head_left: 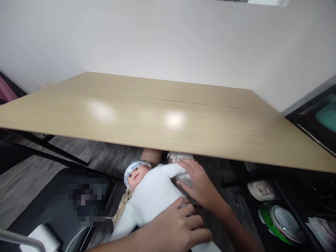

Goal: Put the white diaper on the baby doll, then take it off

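A baby doll in a white suit and a white cap with blue lettering lies on its back just below the near edge of the wooden table. My left hand comes in from the lower left, its fingers curled over the doll's lower body. Across the doll's raised sleeve and a bit of white cloth at the table edge lies my right hand, fingers stretched flat. The doll's legs are hidden under my hands.
The light wood tabletop fills the middle, with a white wall behind it. At the right a black shelf holds a white pot and a green-rimmed lid. A black chair stands at the lower left on grey flooring.
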Demonstrator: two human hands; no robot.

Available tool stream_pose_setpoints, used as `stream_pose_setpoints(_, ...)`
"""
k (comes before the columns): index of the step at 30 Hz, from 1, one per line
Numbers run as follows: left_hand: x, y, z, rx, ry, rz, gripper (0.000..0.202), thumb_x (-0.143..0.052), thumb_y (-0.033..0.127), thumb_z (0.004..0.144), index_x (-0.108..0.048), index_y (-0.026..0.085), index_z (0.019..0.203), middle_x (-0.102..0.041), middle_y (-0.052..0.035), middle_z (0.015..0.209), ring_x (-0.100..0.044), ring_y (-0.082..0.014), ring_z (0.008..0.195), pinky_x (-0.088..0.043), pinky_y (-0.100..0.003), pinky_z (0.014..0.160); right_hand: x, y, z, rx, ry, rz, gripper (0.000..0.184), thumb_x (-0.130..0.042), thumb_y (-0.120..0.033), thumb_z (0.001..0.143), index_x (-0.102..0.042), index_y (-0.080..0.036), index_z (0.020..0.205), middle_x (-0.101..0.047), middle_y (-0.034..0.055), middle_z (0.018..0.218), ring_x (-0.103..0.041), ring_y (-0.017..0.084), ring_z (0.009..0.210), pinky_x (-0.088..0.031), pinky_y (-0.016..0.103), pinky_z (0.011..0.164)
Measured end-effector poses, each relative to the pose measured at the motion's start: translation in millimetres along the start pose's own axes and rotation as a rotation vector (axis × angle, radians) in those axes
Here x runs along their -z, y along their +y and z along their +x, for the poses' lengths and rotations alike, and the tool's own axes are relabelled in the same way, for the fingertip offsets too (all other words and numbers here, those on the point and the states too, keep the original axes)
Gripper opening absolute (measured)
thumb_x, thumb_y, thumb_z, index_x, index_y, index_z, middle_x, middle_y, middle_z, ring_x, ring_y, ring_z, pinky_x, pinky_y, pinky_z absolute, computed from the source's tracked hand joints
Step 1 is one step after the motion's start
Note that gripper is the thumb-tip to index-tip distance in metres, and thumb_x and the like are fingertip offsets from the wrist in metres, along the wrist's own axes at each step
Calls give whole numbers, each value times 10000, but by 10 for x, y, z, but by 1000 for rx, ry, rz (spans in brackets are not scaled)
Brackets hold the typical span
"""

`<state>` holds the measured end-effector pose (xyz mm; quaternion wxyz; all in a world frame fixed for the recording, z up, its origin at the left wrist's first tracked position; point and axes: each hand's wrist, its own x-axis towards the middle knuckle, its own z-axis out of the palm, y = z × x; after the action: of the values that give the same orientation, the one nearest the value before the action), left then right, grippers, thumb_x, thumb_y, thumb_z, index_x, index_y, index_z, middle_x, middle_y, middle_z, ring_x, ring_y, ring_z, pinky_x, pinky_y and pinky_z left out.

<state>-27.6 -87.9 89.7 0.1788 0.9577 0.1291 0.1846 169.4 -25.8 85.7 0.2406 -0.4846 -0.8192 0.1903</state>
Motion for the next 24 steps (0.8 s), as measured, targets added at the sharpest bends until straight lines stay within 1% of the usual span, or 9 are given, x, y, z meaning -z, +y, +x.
stream_pose_setpoints(4,50,32,-95,33,107,21,387,-664,398,1127,-630,280,1495,-791,-13,1290,-688,-223,1176,-449,-413,1149,-194,-91,462,87,-345,-177,379,-655,-149,952,-698,-189,1326,-748,126,1323,-694,313,1205,-526,449,1054)
stream_pose_setpoints(6,32,37,-302,49,215,17,340,-611,365,1156,-642,312,1490,-793,-13,1350,-661,-243,1329,-444,-444,1223,-266,-119,590,96,-433,-234,252,-648,-135,923,-701,-173,1167,-760,119,1176,-713,298,1034,-536,406,900)
stream_pose_setpoints(8,-38,42,-655,92,377,-20,272,-533,403,1182,-689,301,1379,-817,-27,1281,-659,-255,1361,-500,-455,1200,-287,-167,642,135,-448,-248,213,-644,-131,908,-678,-182,1112,-750,111,1141,-703,292,988,-515,390,843)
stream_pose_setpoints(10,-160,61,-1109,233,622,-58,241,-483,390,1186,-699,287,1215,-823,-34,1101,-724,-238,1209,-589,-418,1083,-260,-235,645,174,-438,-261,204,-630,-127,909,-652,-197,1099,-733,101,1140,-687,287,999,-495,384,831)
stream_pose_setpoints(12,-319,99,-1559,624,752,-50,137,-600,330,1112,-679,286,1216,-795,-62,1173,-745,-261,1189,-634,-431,1022,-203,-318,632,198,-419,-260,200,-615,-113,910,-630,-212,1083,-718,90,1134,-672,279,1011,-479,375,819)
stream_pose_setpoints(15,-583,166,-2021,1092,731,-133,461,-777,449,955,-638,273,1357,-762,-114,1369,-757,-357,1254,-661,-527,1038,-101,-459,620,178,-411,-235,189,-616,-126,918,-606,-232,1074,-705,69,1137,-663,257,956,-450,356,747)
stream_pose_setpoints(17,-721,187,-2149,1228,662,-249,616,-804,540,888,-643,271,1418,-767,-126,1413,-763,-409,1277,-656,-567,1077,-22,-559,619,166,-419,-235,177,-624,-155,919,-595,-239,1072,-704,59,1151,-655,238,878,-417,347,688)
stream_pose_setpoints(20,-735,160,-2162,1225,587,-357,702,-828,538,845,-654,306,1484,-769,-104,1460,-748,-439,1328,-659,-551,1104,169,-696,589,193,-413,-237,169,-619,-176,917,-590,-241,1070,-709,63,1176,-668,239,870,-408,343,667)
stream_pose_setpoints(24,-274,105,-2000,1022,530,-256,612,-791,398,915,-628,359,1504,-780,-70,1424,-751,-394,1330,-685,-490,1054,664,-737,392,161,-324,-197,261,-644,-145,882,-633,-251,1120,-727,55,1126,-712,245,922,-477,334,719)
